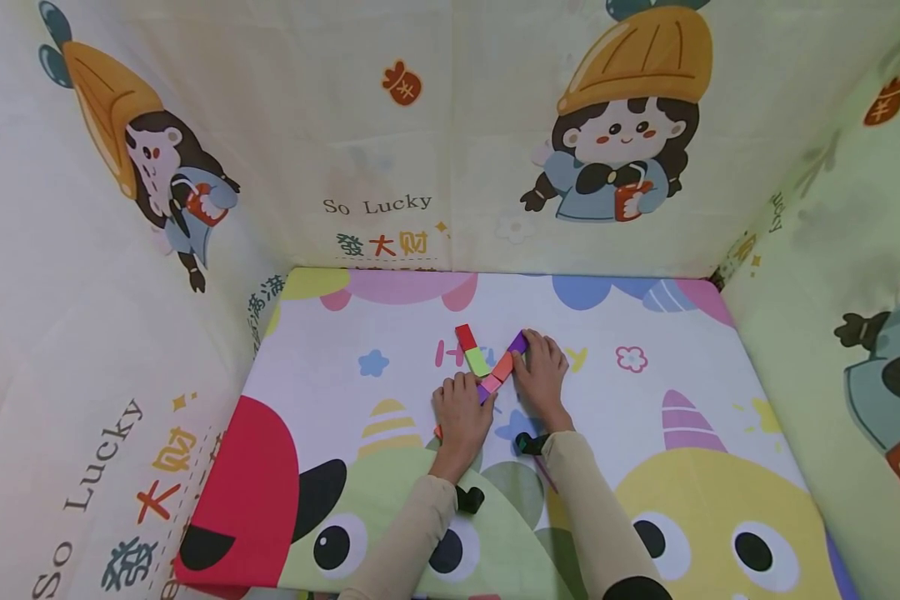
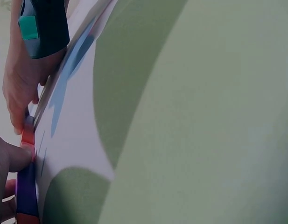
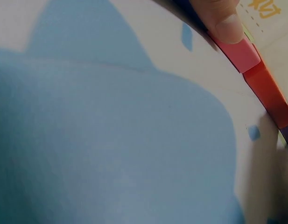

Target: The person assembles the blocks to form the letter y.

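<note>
A slanting row of small blocks lies on the printed mat (image 1: pixel 570 400). From its upper right end come a purple block (image 1: pixel 519 342), an orange block (image 1: pixel 503 366), a pink block (image 1: pixel 491 383) and another purple block (image 2: pixel 27 191). My left hand (image 1: pixel 463 421) pinches the lower part, its thumb against the pink and purple blocks; it hides much of that end. At the upper end my right hand (image 1: pixel 543 375) grips the purple block with thumb and fingers. A green block (image 1: pixel 477 362) and a red block (image 1: pixel 465 337) form a branch up and left.
An orange block (image 1: pixel 438 432) shows partly beside the left hand. Printed cloth walls (image 1: pixel 480 167) rise behind and at both sides of the mat. Dark wrist straps (image 1: pixel 469 500) sit on both sleeves.
</note>
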Tool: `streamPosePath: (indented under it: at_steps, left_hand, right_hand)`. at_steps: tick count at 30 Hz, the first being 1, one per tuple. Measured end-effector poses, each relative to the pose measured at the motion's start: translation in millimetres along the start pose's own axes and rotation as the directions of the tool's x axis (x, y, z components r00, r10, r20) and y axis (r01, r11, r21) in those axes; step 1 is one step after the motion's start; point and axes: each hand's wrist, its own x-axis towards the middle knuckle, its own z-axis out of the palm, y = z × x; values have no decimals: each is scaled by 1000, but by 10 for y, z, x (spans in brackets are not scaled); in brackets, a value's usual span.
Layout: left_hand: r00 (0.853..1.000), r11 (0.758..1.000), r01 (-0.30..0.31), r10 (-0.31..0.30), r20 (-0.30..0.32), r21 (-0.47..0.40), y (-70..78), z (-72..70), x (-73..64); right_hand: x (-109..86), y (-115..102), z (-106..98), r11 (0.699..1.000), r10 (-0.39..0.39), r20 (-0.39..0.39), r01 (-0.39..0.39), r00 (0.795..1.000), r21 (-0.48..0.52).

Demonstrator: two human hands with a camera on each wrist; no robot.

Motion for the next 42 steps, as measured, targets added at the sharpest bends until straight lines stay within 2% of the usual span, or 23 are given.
streamPosePath:
  at_steps: [6,9,12,17,21,24,28,36,42]
  left_hand:
    - [998,998,-19,22,55,-64,-24,-78,26]
    - [994,994,-23,34,101,-109,-113,-147,-5]
    - [992,989,-2,20,126,-147,-234,-226,-107]
    - [995,983,25,-7,100,-183,-392,-328,-328]
    - [998,981,9,5,70,-194,-445,-336,-426]
    - [999,983,-24,30,32,-183,-462,-311,-441]
    - [999,982,-36,38,8,-187,-478,-276,-443]
    - [999,972,-19,26,26,-233,-505,-236,-458]
    - [997,971,-24,41,67,-239,-547,-286,-460]
  right_hand:
    - [12,-4,-23,1000,-19,-22,18,1000,-4]
    - [24,-7,-30,1000,-26,-27,26,999,0]
    - [31,-8,-41,1000,-22,-19,22,1000,10]
    - [40,11,-54,1000,-11,-1,11,1000,15]
    - [50,36,-58,1000,-10,1,10,1000,12]
    - [55,49,-55,1000,-12,-1,12,1000,12]
    - [49,44,-46,1000,-8,3,8,1000,21]
    - [19,0,-50,1000,2,21,-2,1000,14]
    - [-22,-14,-96,998,-8,55,5,998,58]
